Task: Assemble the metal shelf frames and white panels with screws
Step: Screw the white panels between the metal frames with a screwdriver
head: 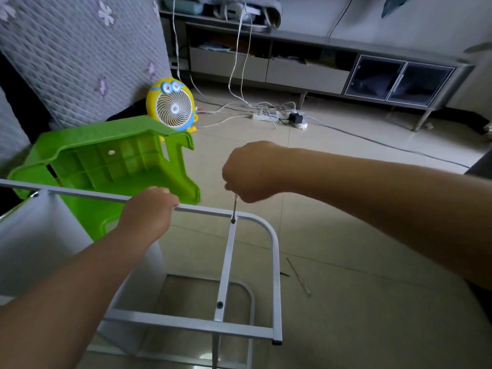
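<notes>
A grey metal shelf frame (277, 275) stands in front of me, its top rail running from the left edge to a rounded corner. A white panel (40, 249) hangs in it on the left. My left hand (149, 211) grips the top rail. My right hand (250, 171) holds a screwdriver (234, 209) upright, its tip on a screw where a cross bar (226, 267) meets the top rail. The handle is hidden in my fist.
A green plastic stool (111, 161) lies tipped over just behind the frame. A yellow cartoon fan (173, 105) stands behind it. A thin metal rod (298, 276) lies on the tiled floor to the right. Cables and a power strip (269, 117) lie before a low cabinet (319, 73).
</notes>
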### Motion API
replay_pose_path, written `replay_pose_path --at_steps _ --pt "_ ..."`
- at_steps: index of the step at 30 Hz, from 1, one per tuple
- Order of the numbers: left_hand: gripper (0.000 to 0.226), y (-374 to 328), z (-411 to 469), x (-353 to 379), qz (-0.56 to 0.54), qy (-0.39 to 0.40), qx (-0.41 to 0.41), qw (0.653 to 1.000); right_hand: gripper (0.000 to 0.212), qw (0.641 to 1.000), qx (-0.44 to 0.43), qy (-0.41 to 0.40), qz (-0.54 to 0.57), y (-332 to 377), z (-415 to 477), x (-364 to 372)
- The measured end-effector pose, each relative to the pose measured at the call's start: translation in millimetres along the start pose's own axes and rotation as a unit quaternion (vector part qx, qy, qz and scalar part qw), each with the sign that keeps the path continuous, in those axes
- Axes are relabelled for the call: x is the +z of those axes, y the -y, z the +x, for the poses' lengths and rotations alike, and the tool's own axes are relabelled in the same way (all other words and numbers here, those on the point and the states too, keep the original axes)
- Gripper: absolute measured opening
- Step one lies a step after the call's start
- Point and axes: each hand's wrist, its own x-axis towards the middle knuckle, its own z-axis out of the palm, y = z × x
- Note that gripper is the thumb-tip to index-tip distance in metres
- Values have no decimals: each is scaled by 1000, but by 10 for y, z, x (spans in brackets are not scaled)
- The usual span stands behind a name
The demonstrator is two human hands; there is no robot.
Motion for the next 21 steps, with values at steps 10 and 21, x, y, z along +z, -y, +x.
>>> replay_pose_path --at_steps 10,21 --pt "20 -30 -22 23 4 12 -17 1000 22 991 94 49 85 -19 32 74" --pt "19 -62 -28 -27 23 15 -4 1000 29 980 -113 -52 -156 -3 -7 41"
